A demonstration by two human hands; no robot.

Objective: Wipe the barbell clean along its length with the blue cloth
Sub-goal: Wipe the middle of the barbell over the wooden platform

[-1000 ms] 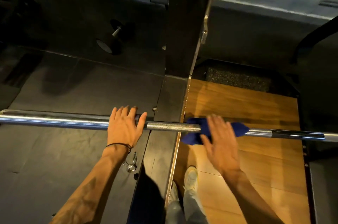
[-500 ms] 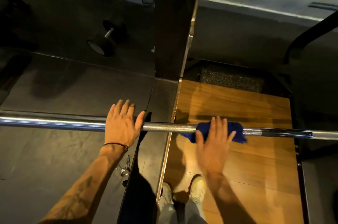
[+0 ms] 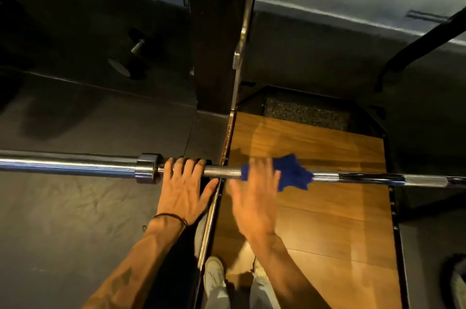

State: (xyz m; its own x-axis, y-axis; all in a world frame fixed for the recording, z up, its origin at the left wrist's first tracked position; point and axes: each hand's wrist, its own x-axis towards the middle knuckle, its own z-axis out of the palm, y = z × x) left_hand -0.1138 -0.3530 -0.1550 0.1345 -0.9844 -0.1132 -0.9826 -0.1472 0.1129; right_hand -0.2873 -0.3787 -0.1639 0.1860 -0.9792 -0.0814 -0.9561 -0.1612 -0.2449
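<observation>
The left hand (image 3: 185, 191) hooks curled fingers over the bar (image 3: 222, 172) beside its collar (image 3: 147, 168) to steady it, while the right hand (image 3: 254, 197), fingers straight and slightly spread, presses the cloth (image 3: 292, 175) onto the knurling to wipe.

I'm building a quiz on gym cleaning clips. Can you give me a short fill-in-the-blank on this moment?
1. The cloth draped over the barbell is ____ in colour.
2. The ____ hand presses the cloth onto the bar.
3. The left hand rests on the bar just beside the steel ____.
4. Under the cloth, the floor is ____.

Missing words: blue; right; collar; wood
</observation>
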